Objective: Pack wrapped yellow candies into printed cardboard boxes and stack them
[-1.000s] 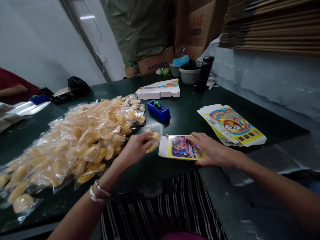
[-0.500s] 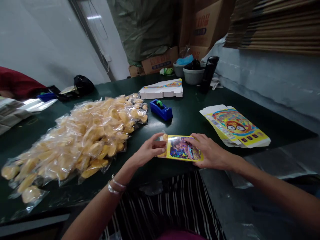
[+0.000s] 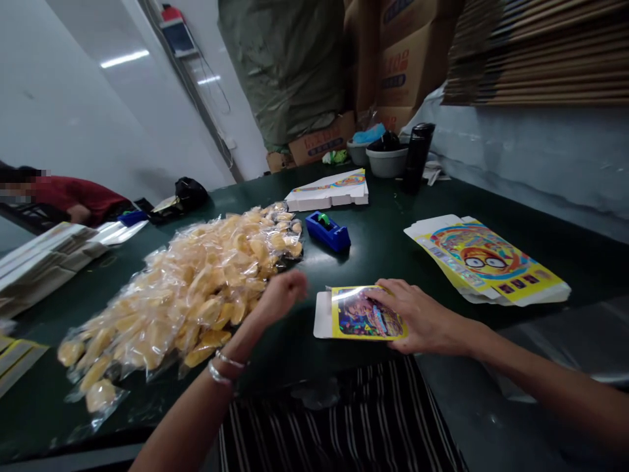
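My right hand (image 3: 417, 311) grips the right end of a small yellow printed carton (image 3: 371, 318), thumb over its top face and fingers at the far edge. The carton lies flat by the table's near edge, its white end flap (image 3: 322, 314) sticking out to the left. Left of that flap, apart from it, my left hand (image 3: 282, 295) is curled, slightly blurred, with nothing visible in it. Beside it spreads a heap of clear plastic packets holding yellow-orange pieces (image 3: 196, 275). A blue tape dispenser (image 3: 328, 231) with green tape stands beyond both hands.
Flat printed cartons (image 3: 491, 259) lie stacked at right, more white cartons (image 3: 328, 190) at the back. A black bottle (image 3: 417, 157) and grey tubs (image 3: 387, 162) stand behind. A person in a red top (image 3: 83, 196) is at far left, near stacked cardboard (image 3: 54, 255).
My left hand has left the carton's open end and moved left, its fingers curling. The packet showing at that end is out of sight, and the white flap shows. The view has shifted.
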The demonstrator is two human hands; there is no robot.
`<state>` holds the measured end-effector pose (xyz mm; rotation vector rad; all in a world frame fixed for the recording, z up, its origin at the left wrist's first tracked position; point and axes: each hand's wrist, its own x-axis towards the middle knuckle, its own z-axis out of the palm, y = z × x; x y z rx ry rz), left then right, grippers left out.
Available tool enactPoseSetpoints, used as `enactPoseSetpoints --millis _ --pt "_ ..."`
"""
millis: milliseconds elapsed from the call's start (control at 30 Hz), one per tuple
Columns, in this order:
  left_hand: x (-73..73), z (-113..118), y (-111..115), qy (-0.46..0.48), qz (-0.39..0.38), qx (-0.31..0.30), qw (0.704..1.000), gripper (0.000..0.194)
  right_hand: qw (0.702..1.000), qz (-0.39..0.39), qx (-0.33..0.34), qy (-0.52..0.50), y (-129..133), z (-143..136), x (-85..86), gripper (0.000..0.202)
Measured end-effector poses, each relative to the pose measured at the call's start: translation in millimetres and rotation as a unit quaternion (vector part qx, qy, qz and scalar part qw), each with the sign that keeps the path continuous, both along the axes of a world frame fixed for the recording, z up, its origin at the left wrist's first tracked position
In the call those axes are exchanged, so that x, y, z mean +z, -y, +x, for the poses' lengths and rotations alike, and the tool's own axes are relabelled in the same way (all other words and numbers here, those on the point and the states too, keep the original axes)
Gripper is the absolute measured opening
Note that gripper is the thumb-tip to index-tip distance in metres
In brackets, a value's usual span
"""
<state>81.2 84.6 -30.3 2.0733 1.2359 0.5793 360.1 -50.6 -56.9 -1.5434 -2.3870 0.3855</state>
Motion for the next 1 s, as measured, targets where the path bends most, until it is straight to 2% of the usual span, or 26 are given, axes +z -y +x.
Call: enactPoseSetpoints --millis 100,167,233,300,400,500,633,867,933,1000 --pt "33.2 -9.1 -60.3 -0.017 0.107 0.111 0.988 0.03 1.0 -0.018 -0.006 0.007 0.2 -1.2 4.5 0.081" --pt "48.2 -10.7 -94.6 -0.034 0.136 0.151 0.979 0.033 1.0 -0.017 -0.009 0.005 0.3 -0.6 3.1 0.082" --pt "55.2 -11.5 -116.9 -0.048 0.138 0.164 0.976 0.026 1.0 -0.012 -0.009 -0.001 0.1 0.4 -0.2 0.083" --pt "57.1 -13.6 -126.8 -0.049 0.132 0.161 0.977 0.02 1.0 -0.008 -0.004 -0.01 -0.4 1.0 -3.4 0.083" --pt "59.4 -20.0 -127.2 -0.008 0.128 0.144 0.981 0.017 1.0 -0.013 -0.006 -0.012 -1.4 1.2 -5.3 0.085" --pt "63.8 -25.1 -122.4 0.075 0.118 0.129 0.982 0.013 1.0 -0.026 -0.016 -0.002 -1.5 1.6 -5.3 0.086" --pt "66.6 -27.9 -114.1 0.169 0.076 0.125 0.975 0.019 1.0 -0.013 -0.019 0.003 -0.5 5.4 -8.1 0.082" --pt "80.2 -35.7 -83.7 0.229 0.009 0.144 0.963 0.026 0.999 0.027 -0.024 -0.009 -3.2 12.4 -20.5 0.08" --pt "75.1 -29.7 -66.9 0.238 -0.005 0.143 0.961 0.025 0.999 0.031 -0.028 -0.007 -3.0 14.1 -22.0 0.08" --pt "58.9 -19.0 -45.8 0.244 -0.025 0.136 0.96 0.023 0.999 0.035 -0.027 -0.006 -0.9 16.1 -21.7 0.08"
